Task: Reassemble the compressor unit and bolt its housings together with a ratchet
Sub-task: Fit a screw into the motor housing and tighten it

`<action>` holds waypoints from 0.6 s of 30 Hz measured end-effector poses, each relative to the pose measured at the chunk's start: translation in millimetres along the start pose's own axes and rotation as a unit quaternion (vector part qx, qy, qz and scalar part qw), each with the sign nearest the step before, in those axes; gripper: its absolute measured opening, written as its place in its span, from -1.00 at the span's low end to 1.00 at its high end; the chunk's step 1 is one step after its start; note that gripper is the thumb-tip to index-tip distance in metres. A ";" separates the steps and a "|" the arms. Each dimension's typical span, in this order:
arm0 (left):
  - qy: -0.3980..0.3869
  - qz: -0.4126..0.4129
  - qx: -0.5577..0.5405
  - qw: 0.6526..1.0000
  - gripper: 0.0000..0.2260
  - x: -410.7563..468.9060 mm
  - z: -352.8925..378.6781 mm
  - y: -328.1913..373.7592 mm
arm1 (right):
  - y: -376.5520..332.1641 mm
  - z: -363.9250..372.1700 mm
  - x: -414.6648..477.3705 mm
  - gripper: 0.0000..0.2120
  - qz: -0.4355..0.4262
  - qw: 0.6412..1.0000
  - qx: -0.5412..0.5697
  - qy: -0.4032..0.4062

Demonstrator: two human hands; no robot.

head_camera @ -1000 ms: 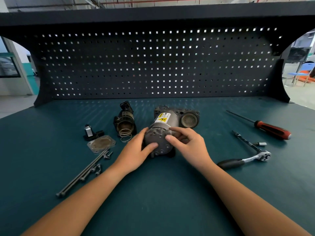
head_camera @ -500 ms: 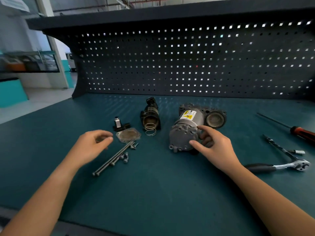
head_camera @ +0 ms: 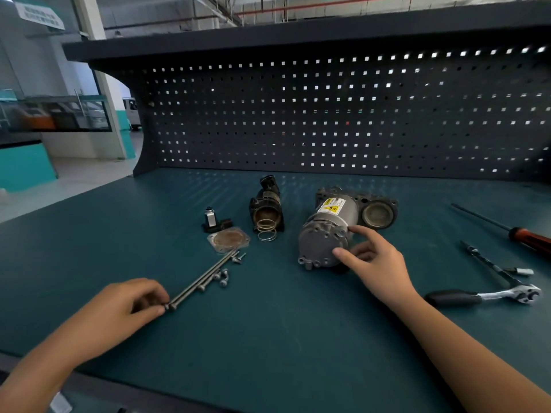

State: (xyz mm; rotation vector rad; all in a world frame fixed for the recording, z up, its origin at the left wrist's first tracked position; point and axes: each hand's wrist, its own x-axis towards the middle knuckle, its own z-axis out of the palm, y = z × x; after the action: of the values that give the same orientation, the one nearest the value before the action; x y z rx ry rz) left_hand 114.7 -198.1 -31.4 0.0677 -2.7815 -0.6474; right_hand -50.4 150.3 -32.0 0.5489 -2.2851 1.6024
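Our right hand [head_camera: 375,260] holds the compressor unit [head_camera: 325,234], which lies on its side in the middle of the worktop [head_camera: 268,338]. Its round grey end faces us. The grip here is curled on that end, with one finger on the top edge and the thumb on the flat face. A yellow sticker shows on the grey body.

Our left hand [head_camera: 125,305] is at eight o'clock from the unit, well apart from it. Its grip pinches the near end of the long bolts [head_camera: 202,278]. The bolts lie flat and side by side, pointing to about one o'clock.

Some small screws [head_camera: 223,275] lie just beside the bolts, on the side toward the unit. The far tips of the bolts reach a flat plate [head_camera: 229,238] with a round brown middle. A small black part [head_camera: 213,220] with a silver top stands just behind the plate. At ten o'clock from the unit lies a dark housing [head_camera: 267,208] with its open mouth toward us, and a wire spring [head_camera: 266,234] sits at that mouth.

At four o'clock from the unit lies the ratchet [head_camera: 489,293], black handle toward us. A small silver bit [head_camera: 521,271] lies near its head. At three o'clock a screwdriver [head_camera: 527,238] with a red and black handle runs off the edge of the view.

The worktop is dark teal. A dark pegboard [head_camera: 328,114] stands at twelve o'clock, with light coming through its square holes. At ten o'clock, past the bench, we see a pale floor and a white pillar.
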 end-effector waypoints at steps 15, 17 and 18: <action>0.153 0.096 -0.230 0.956 -0.69 -2.7 -4.4 35.0 | -3.7 0.0 0.1 -0.62 0.082 0.992 0.096 -0.015; 0.174 0.148 -0.230 0.946 -0.77 -13.3 -2.2 61.5 | -2.9 0.2 1.0 -0.62 0.091 0.990 0.111 -0.015; 0.165 0.168 -0.237 0.942 -0.88 -19.1 1.8 77.1 | -2.4 0.3 1.4 -0.63 0.094 0.989 0.115 -0.016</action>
State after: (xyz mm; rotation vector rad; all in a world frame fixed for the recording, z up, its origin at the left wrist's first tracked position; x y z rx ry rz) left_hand 133.9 -126.0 -4.1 -0.3556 -2.1787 -1.0752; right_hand -50.6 149.1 -29.5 0.4221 -2.2455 1.9792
